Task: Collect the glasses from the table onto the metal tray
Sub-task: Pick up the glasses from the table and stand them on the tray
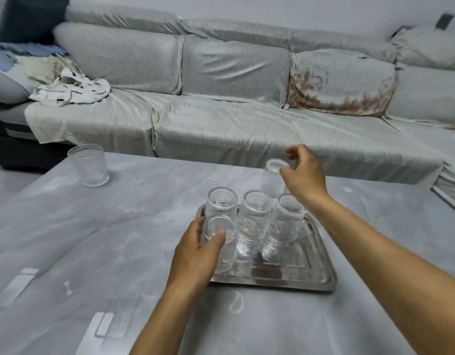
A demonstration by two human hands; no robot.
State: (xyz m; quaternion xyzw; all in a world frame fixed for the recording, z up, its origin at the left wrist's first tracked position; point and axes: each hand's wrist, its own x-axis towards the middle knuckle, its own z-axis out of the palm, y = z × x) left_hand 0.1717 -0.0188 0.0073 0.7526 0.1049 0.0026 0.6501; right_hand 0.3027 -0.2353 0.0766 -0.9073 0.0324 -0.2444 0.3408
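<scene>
A metal tray (308,278) lies on the grey table (93,239) in front of me. Three ribbed clear glasses (254,213) stand on its far half. My left hand (195,254) is shut on a fourth glass (221,242) at the tray's near left corner. Beyond the tray, a further glass (273,172) stands on the table. My right hand (303,172) hovers at its rim with fingers spread around it, not clearly gripping. A wider glass (89,165) stands alone at the table's far left corner.
A long sofa (234,98) with grey covers runs behind the table. A crumpled white cloth (72,89) lies on its left end. The tray's near right half (298,260) is bare metal.
</scene>
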